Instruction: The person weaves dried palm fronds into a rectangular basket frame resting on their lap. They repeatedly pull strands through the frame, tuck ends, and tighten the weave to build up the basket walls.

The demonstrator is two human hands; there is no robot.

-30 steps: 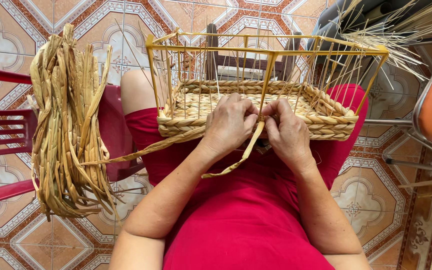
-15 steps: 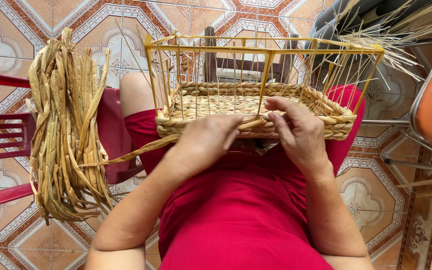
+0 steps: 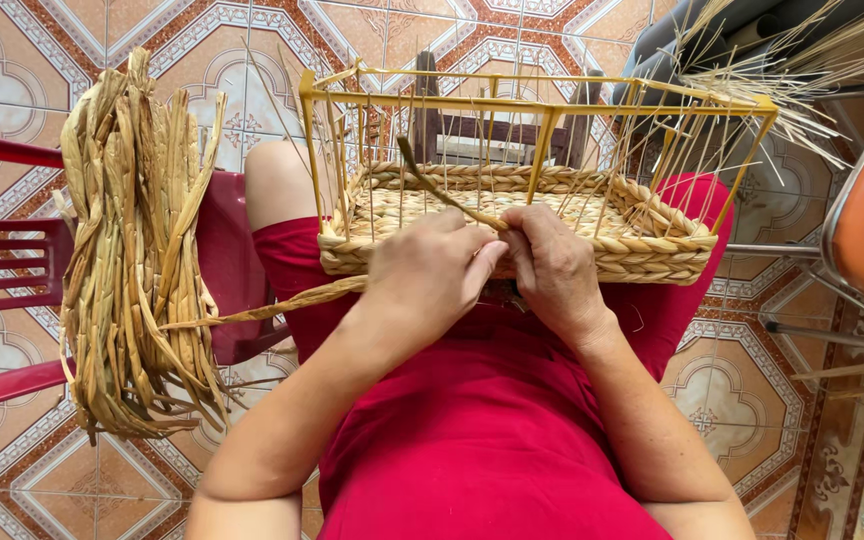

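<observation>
Left hand [image 3: 432, 275] and right hand [image 3: 552, 265] side by side at near wall of half-woven basket [image 3: 652, 240], fingers of both pinching one straw strand [image 3: 442, 190], bundle of dried straw [image 3: 137, 260] at left

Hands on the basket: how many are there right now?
2. The left hand rests on the near woven wall of the basket, and the right hand sits beside it, both pinching a straw strand. None appear hidden.

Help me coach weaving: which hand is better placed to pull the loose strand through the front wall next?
Probably the right hand: its fingertips pinch the strand at the basket rim. The left hand lies over the wall beside it, seemingly bracing.
</observation>
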